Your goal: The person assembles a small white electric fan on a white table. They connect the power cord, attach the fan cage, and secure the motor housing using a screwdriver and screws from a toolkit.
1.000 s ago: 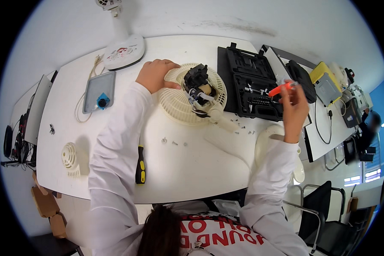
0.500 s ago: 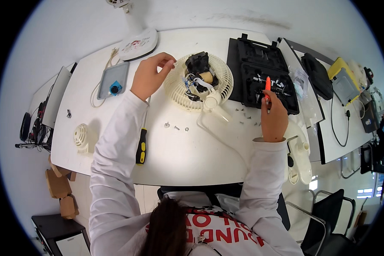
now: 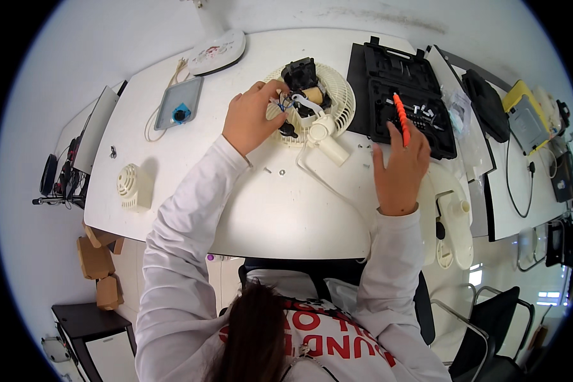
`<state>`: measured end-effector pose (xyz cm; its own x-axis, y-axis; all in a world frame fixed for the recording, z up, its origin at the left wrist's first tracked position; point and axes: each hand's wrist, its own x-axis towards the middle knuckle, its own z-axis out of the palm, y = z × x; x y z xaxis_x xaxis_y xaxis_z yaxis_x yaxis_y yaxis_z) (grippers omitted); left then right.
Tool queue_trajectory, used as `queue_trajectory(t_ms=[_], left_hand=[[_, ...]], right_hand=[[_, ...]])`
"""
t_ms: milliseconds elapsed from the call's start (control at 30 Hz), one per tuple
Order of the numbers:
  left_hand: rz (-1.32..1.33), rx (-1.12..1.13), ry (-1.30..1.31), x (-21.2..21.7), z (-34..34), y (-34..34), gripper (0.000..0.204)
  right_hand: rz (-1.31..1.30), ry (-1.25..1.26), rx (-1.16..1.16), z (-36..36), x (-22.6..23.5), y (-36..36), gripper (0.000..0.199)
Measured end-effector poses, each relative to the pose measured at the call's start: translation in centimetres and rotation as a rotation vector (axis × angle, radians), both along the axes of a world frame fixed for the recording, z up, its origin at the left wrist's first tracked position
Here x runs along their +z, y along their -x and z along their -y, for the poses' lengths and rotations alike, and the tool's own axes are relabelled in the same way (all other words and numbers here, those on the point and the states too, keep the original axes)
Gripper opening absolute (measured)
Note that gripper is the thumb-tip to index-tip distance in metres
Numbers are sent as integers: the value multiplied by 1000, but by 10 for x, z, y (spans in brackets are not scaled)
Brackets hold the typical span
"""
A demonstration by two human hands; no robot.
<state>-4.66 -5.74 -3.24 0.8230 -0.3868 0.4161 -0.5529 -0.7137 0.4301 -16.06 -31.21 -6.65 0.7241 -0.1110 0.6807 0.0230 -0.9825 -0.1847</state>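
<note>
Head cam, looking straight down at my white desk [image 3: 191, 184]. My left hand [image 3: 251, 121] is up on the half-stripped cream fan [image 3: 312, 105], which lies flat near the far edge of the desk. Fingers of that hand are curled in on the wiring and the black motor block [image 3: 299, 73] at the middle of the round grille, touching it; can't quite tell if I'm actually pinching a wire or just pressing on it. The fan's pale neck piece [image 3: 328, 137] sticks out of the grille toward me, with a thin white cord [image 3: 331, 188] looping off across the desk.

My right hand [image 3: 398, 172] is just right of the fan, fingers wrapped round an orange screwdriver [image 3: 401, 118], which points away from me over the open black tool case [image 3: 401, 95]. The hand itself sits at the near edge of that case.

A couple of small screws [image 3: 274, 170] lie loose on the desk between my arms. Off to the left there's a small cream vented cap [image 3: 134, 188], and further back a grey tablet [image 3: 179, 102] with a blue thing on it. A cream fan base part [image 3: 452, 216] sits by my right forearm, partly hanging past the desk edge.
</note>
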Motion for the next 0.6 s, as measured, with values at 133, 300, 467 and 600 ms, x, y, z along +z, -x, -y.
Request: queue_trajectory(t_ms=[133,300,467,600], left_hand=[[37,-77,95,2,8,5,43],[63,-118,21,5,13,9,48],[116,-130,27,1,8,8,41],[220,-90,49,-2,13,9,32]], right_hand=[[-215,-409,328,-26,4,-6,44],[-382,-619,550,-46,-14,-20,54],[-431,-481,485,-51,-15,-14,62],[-414,-446,420,-56,-12,-9,66]])
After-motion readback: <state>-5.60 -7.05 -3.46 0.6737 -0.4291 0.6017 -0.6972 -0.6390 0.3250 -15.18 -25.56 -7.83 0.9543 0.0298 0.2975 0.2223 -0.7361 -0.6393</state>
